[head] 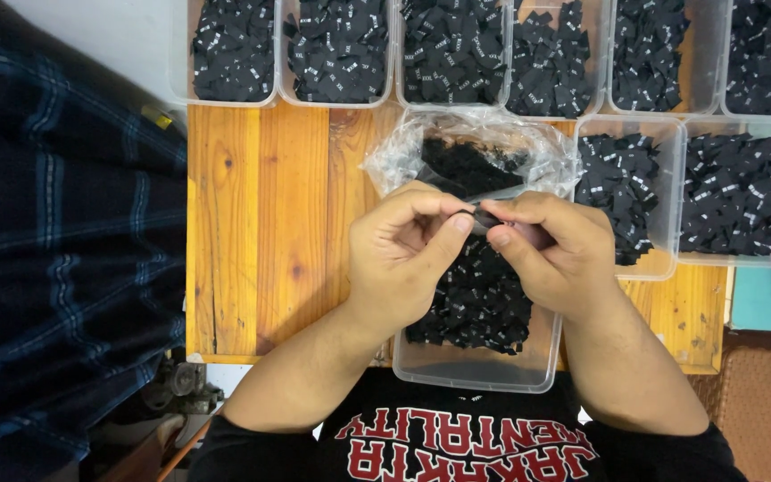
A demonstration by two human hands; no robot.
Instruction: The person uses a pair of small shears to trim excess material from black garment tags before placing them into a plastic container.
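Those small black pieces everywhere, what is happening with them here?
A person pinches one small black label between the left hand and the right hand, above a clear tub of the same labels. An open plastic bag lies behind, and more filled tubs stand on the wooden table.

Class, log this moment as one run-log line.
left hand: pinching black label | right hand: pinching same label | below: tub of labels | behind: open bag | surface: wooden table

small black label (482,215) | pinched between fingertips | above clear tub (475,366)
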